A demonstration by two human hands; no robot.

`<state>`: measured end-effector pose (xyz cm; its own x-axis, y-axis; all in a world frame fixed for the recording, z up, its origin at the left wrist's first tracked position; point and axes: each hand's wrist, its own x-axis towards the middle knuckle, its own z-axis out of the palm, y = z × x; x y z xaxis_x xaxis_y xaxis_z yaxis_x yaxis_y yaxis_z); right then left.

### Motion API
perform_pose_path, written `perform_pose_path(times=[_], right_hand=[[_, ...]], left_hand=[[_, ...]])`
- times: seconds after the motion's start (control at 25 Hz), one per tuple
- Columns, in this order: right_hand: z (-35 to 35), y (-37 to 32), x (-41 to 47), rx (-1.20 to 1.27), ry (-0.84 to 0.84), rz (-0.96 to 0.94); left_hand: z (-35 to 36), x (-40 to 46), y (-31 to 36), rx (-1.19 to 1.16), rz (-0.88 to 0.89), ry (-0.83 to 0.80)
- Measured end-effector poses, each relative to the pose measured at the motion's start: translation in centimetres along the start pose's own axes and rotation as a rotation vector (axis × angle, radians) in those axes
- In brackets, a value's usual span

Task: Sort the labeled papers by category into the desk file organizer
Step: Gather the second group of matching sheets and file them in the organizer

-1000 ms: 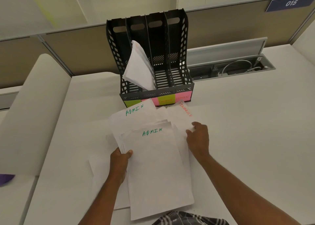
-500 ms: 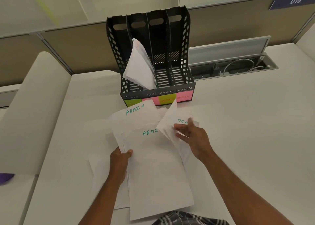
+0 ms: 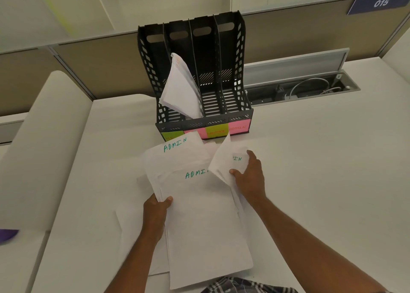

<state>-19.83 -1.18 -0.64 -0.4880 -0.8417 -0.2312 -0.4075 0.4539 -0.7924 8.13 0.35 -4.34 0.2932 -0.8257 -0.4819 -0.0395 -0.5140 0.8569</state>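
A black four-slot file organizer (image 3: 235, 55) stands upright at the back of the desk, with green, pink and yellow sticky labels along its front lip. A few white sheets (image 3: 179, 88) lean in its second slot from the left. In front of it lies a fanned stack of white papers (image 3: 206, 221), two showing "ADMIN" in green. My left hand (image 3: 156, 208) pinches the stack's left edge. My right hand (image 3: 249, 175) holds a curled sheet (image 3: 224, 159) lifted at the stack's upper right, its writing partly hidden.
An open cable tray (image 3: 310, 88) with wires is set into the white desk (image 3: 321, 181) right of the organizer. A tan partition wall (image 3: 88, 64) runs behind. A curved white panel (image 3: 44, 148) borders the left, with a purple object (image 3: 7, 235) at the far left edge.
My right hand went from resting flat on the "FINANCE" sheet to lifting and curling a sheet at the stack's upper right. The left hand kept its grip.
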Motion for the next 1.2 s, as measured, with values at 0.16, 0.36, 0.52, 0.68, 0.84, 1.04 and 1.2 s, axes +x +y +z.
perform_pose_path(times=[0.16, 0.36, 0.52, 0.68, 0.84, 1.04, 1.2], right_hand=[[0.2, 0.3, -0.8, 0.055, 0.122, 0.042], [0.3, 1.6, -1.3, -0.393, 0.338, -0.556], [0.4, 2.0, -1.4, -0.385, 0.456, -0.743], [-2.3, -0.1, -1.7, -0.136, 0.543, -0.757], [-8.4, -5.1, -1.9, 0.024, 0.588, -0.818], [-19.2, -13.3, -3.6, 0.043, 0.503, -0.93], [-25.0, -17.9, -3.5, 0.226, 0.349, -0.841]], left_hand=[[0.1, -0.1, 0.0, -0.017, 0.001, -0.005], [0.1, -0.1, 0.1, -0.035, 0.002, -0.021], [0.2, -0.4, 0.4, -0.038, 0.012, -0.021], [0.2, -0.7, 0.7, -0.043, 0.022, -0.016], [0.2, -0.9, 0.7, -0.032, 0.036, -0.03], [0.3, -1.3, 1.0, -0.05, 0.073, -0.078], [0.6, -1.8, 1.6, 0.008, 0.21, -0.076]])
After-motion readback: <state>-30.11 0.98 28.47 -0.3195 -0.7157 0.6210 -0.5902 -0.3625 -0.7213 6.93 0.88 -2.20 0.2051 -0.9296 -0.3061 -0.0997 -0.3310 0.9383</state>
